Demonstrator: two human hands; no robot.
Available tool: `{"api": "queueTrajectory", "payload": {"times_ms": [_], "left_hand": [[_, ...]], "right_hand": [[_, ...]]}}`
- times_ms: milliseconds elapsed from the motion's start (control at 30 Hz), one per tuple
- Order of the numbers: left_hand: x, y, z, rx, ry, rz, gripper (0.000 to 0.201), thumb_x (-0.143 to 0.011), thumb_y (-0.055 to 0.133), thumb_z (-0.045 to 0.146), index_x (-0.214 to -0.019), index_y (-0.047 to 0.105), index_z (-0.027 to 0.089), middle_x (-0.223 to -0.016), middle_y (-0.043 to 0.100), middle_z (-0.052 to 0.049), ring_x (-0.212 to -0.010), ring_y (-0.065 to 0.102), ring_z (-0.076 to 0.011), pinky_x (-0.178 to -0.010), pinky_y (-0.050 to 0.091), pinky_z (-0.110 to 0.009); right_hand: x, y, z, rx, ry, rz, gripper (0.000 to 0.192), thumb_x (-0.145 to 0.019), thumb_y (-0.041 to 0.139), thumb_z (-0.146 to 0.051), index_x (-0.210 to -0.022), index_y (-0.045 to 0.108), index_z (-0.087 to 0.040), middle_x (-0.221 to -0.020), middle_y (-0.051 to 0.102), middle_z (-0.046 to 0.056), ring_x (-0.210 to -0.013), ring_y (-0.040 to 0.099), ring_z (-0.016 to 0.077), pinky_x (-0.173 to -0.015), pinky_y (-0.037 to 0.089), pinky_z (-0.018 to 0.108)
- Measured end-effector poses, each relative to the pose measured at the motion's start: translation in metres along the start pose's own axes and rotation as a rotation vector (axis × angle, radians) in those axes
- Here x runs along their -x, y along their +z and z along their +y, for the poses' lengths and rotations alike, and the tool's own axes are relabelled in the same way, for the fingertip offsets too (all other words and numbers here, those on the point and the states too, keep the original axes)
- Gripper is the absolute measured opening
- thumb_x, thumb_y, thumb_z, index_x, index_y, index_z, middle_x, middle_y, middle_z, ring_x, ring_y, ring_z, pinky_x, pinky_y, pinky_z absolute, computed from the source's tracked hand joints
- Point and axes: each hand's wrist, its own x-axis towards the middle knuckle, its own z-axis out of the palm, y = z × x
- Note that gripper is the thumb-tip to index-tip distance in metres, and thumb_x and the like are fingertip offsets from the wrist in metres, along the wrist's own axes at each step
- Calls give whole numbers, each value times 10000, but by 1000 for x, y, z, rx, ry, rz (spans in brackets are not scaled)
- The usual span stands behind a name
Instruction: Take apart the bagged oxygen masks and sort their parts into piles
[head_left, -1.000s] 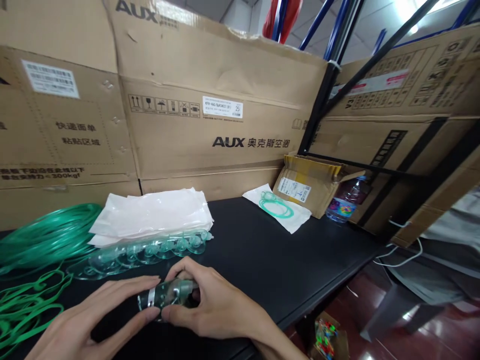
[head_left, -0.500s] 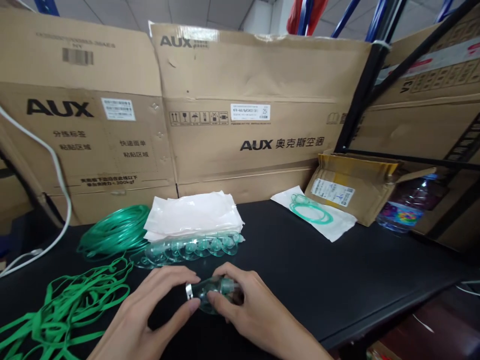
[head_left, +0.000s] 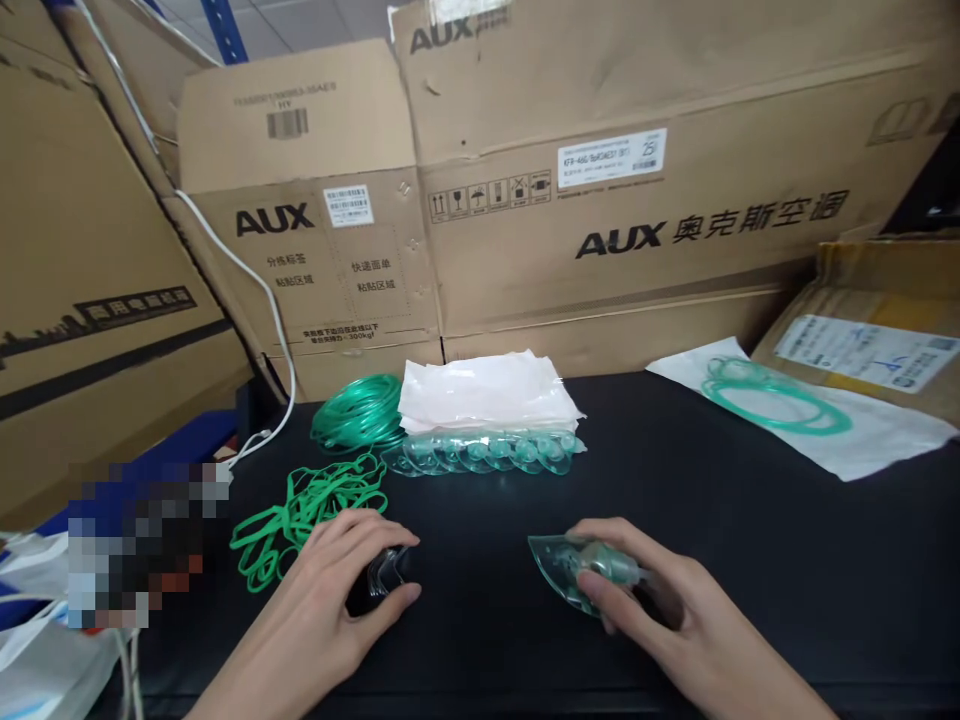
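Note:
A clear green oxygen mask (head_left: pixel 574 570) is in my right hand (head_left: pixel 637 590), its fingers and thumb closed round the mask body. The mask's wide rim faces left and its narrow end points into my palm. On the other side, my left hand (head_left: pixel 345 590) curls round a few shiny, curved metal strips (head_left: pixel 390 572), which look like nose clips; the palm partly hides them. Tangled green elastic straps (head_left: pixel 315 505) lie just beyond my left hand. Behind them, a row of similar green masks (head_left: pixel 480 455) lies nested along a stack of white bags (head_left: pixel 487 395).
Coiled green tubing (head_left: pixel 358 412) sits left of the bags. A white pouch with thin green tubing (head_left: pixel 784 400) lies at the right, beside an opened carton (head_left: pixel 870 310). Large cardboard boxes (head_left: pixel 510 250) wall off the back. A white cable (head_left: pixel 281 340) hangs at the left.
My hands have moved apart: the right carries the mask away to the right, and the left no longer touches it. The view has swung left, bringing in the far-left clutter.

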Motion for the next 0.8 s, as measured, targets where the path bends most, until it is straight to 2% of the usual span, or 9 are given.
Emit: {"api": "queueTrajectory", "payload": {"times_ms": [67,267,367,433,533,600,633,700,800], "left_hand": [[3,-1,-4,-7,-28,0,314,-972,634,432,-1277,619,360,-1265,678,-31,-1272,558,-275,-1070,489,-491],[10,-3,-8,-54,-17,19,418,-949,647,476,-1352,592,377,-1336,652,-40,-1265,592,-281,-1050,541,-472],[12,7,-10,-68,52,117,504,-907,701,488,-1384,564,398,-1331,664,-26,-1223,631,-278,-987,592,-418],[4,16,-4,-33,136,216,497,-888,727,495,-1355,583,405,-1256,704,-10,-1132,680,-262,-928,618,-370],[-24,20,19,55,217,250,376,-934,688,454,-1296,620,381,-1183,725,-2,-1060,699,-231,-919,611,-346],[-53,15,42,110,222,214,288,-995,611,390,-1279,629,345,-1211,705,-17,-1118,665,-227,-986,574,-378],[-69,12,52,142,228,238,240,-1015,577,366,-1241,647,321,-1195,701,-26,-1128,648,-233,-1006,556,-405],[-103,8,68,189,231,195,231,-1031,555,339,-1230,656,279,-1211,684,-49,-1172,609,-250,-1058,506,-457],[-143,14,77,203,246,186,221,-1012,599,327,-1194,686,236,-1144,688,-56,-1117,605,-263,-1017,508,-471]], "right_hand": [[0,-1,-1,2,2,-1,312,-886,668,-536,-1045,742,-278,-811,727,31,-675,651,211,-586,531,282],[3,0,3,0,-4,-49,281,-935,617,-534,-1079,673,-299,-939,722,41,-875,678,245,-660,532,284],[2,-5,5,-88,-6,-77,253,-945,627,-511,-1054,633,-283,-884,678,16,-831,669,208,-707,537,270],[-5,-16,5,-141,-15,-68,242,-946,645,-493,-1043,609,-275,-899,670,2,-861,679,189,-775,545,260],[-29,-46,4,-108,-62,20,257,-942,668,-473,-1083,592,-272,-1047,690,15,-1025,682,195,-919,531,274],[-51,-66,2,-15,-125,62,270,-946,663,-466,-1122,598,-271,-1117,691,30,-1093,668,212,-969,520,303],[-63,-74,2,43,-164,64,275,-954,652,-460,-1147,606,-269,-1159,691,40,-1130,656,223,-992,513,322],[-85,-84,2,150,-230,37,304,-969,628,-444,-1212,625,-262,-1257,682,65,-1190,636,244,-1026,503,362],[-104,-83,8,230,-266,-19,339,-971,618,-426,-1249,663,-237,-1292,697,88,-1174,658,266,-1008,524,399]]}}
